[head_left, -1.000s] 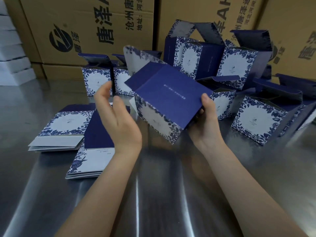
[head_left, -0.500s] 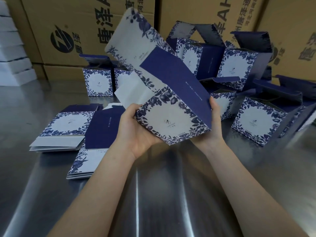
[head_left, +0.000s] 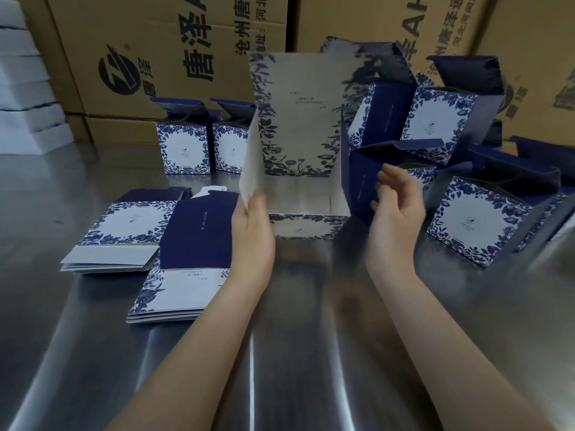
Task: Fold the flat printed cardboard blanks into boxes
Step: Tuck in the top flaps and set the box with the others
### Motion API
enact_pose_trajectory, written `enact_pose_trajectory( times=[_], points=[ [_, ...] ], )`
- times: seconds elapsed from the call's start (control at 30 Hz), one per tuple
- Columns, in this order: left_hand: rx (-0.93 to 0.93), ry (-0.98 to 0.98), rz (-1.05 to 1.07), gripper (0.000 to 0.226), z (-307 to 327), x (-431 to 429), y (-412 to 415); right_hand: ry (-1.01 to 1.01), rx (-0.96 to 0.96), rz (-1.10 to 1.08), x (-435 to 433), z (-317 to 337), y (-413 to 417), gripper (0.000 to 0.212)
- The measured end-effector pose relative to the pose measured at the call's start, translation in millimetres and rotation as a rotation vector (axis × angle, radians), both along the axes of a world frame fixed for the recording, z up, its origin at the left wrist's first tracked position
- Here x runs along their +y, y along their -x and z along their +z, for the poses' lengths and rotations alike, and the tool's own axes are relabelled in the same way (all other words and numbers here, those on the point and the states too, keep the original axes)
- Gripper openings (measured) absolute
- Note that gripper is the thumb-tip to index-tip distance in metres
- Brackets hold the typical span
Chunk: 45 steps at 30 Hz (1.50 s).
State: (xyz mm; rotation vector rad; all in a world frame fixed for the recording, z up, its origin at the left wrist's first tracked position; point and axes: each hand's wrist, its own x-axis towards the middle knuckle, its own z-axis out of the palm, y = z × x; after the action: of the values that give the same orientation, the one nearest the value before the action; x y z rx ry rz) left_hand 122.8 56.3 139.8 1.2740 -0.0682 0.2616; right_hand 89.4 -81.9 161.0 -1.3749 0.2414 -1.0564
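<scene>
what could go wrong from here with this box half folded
1. The box has its tall back panel standing free. The left hand is only at the white side flap, so the panel may flop over or crease off its score line.
2. The right hand works at the navy side, close to the finished boxes, and a push inward might knock them.

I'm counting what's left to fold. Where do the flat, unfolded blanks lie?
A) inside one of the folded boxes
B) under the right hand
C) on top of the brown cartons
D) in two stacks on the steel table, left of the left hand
D: the far stack and the near stack of flat blanks both lie on the steel table, to the left of the left hand.
</scene>
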Motion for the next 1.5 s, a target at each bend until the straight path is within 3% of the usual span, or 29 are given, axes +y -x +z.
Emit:
enact_pose_trajectory(
  times=[0.1,0.27,0.47,0.83,0.97,1.17,1.33,1.5],
  points=[
    [-0.089,-0.08,0.001,0.037,-8.1,-0.6,-0.2,0.129,-0.154,-0.093,5.2,0.5,5.8,0.033],
    [-0.209,-0.207,-0.044,0.044,-20.4,-1.4,-5.3,0.561,-0.404,-0.116,17.6,-3.5,14.4,0.032],
    [-0.199,-0.239,-0.069,0.048,-24.6,-2.6,-8.3,0.866,-0.429,0.016,38.4,-12.0,19.0,0.03],
    [-0.11,-0.222,-0.025,0.058,-25.1,-8.0,1.8,0.843,0.057,0.017,46.7,-6.4,13.1,0.041],
    [-0.103,-0.186,-0.01,0.056,-29.1,-10.8,3.5,0.903,0.456,0.098,50.9,3.7,5.7,0.044],
    [-0.063,-0.106,0.02,0.061,-30.0,-15.6,6.3,1.017,0.957,0.246,57.2,20.6,-28.7,0.027],
    [-0.016,-0.079,0.063,0.063,-30.0,-17.4,9.8,1.224,1.084,0.313,56.5,13.1,-57.7,0.029],
    [-0.036,-0.028,0.05,0.056,-28.1,-20.5,8.6,1.194,1.171,0.403,52.0,6.5,-75.9,0.029]
  ],
)
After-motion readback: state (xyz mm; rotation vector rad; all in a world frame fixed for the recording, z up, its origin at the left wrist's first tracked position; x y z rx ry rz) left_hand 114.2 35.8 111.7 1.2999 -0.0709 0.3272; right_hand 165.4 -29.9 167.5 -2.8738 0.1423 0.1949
